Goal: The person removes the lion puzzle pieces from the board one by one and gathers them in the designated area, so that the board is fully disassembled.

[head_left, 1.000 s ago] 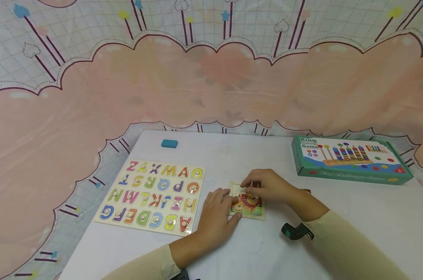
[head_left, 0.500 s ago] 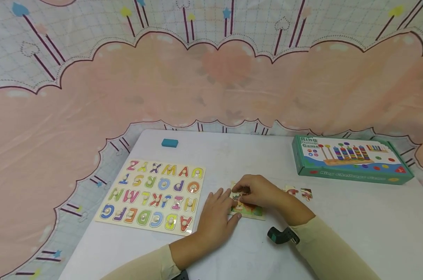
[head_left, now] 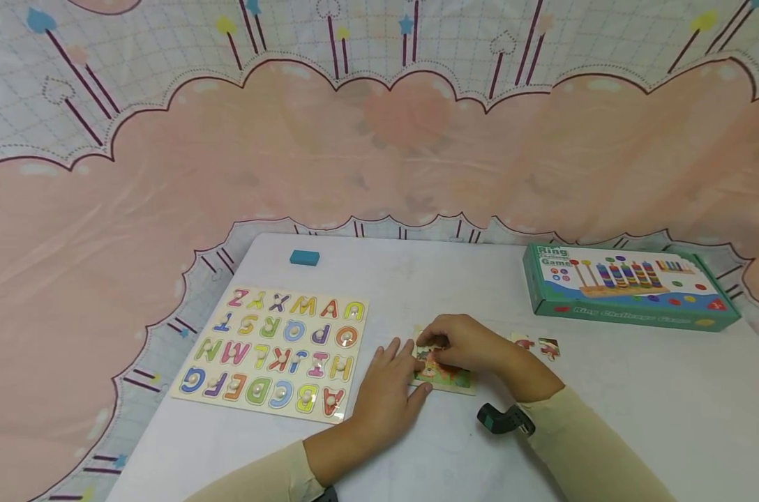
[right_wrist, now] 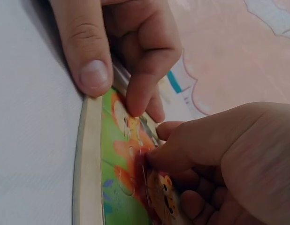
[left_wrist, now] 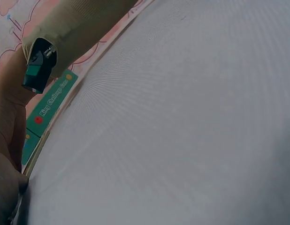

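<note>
A small wooden jigsaw puzzle (head_left: 455, 380) with a lion picture lies between both hands. Resting along its left side, my left hand (head_left: 386, 390) has spread fingers. In the right wrist view, the left thumb (right_wrist: 91, 51) presses the pale frame of the puzzle and a bent finger (right_wrist: 142, 93) touches the picture. My right hand (head_left: 476, 345) is over the upper part of the puzzle. Its thumb and index finger pinch a puzzle piece at the picture's surface, mostly hidden by the fingers. Two loose puzzle pieces (head_left: 549, 348) lie just beyond the right wrist.
An alphabet board (head_left: 269, 355) with knobbed letters lies to the left. Behind it is a blue block (head_left: 304, 258). A green Ring Challenge Game box (head_left: 630, 287) stands at the back right of the white table (head_left: 411, 272). A patterned cloth hangs behind.
My right hand has moved left and slightly down over the puzzle's upper left, covering a pale gap seen earlier. The loose pieces beyond the right wrist have come into view. My left hand stays put.
</note>
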Tool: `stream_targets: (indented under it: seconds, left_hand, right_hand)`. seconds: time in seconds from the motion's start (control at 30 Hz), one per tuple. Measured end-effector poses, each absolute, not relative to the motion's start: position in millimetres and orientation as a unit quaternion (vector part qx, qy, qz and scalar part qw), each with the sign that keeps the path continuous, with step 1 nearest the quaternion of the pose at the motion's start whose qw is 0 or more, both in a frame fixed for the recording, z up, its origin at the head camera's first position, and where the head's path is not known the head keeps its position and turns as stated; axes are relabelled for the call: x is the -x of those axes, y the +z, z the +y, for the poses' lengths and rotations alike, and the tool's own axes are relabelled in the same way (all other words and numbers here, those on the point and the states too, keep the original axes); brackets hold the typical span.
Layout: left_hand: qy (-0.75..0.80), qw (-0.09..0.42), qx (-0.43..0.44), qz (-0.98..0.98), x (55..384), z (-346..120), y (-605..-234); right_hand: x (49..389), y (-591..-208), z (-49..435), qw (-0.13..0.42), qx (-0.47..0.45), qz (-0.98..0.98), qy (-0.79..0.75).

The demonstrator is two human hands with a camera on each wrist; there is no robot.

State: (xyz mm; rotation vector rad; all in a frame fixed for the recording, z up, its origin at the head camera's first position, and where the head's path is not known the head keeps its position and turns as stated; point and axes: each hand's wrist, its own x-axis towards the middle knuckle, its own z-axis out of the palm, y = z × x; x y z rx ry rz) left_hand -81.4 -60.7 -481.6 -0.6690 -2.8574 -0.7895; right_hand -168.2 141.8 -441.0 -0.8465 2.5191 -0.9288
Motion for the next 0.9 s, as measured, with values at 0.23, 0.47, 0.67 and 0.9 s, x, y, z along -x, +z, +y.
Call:
stream_targets:
  seconds: [0.23,0.47,0.67,0.9]
  left_hand:
    - [-0.268,0.049,0.214,-0.938,81.4,-61.3,-482.6]
    - [-0.270,0.052,0.212,-0.938,81.3,-60.6,-481.1]
    - [-0.262,0.059,0.216,-0.939,81.5,-60.7,-481.3]
    - [-0.251,0.061,0.221,-0.940,82.5,-60.4,-482.6]
  right_hand:
    - [169.3,-440.5,138.8,0.172,0.281,0.892,-0.309]
    - [170.5,-441.2,137.3,0.176,0.282,0.890,-0.312]
    - [169.3,-441.2,135.8,0.178,0.268,0.891,-0.320]
    - [166.5,-443.7,135.1,0.172,0.256,0.892,-0.330]
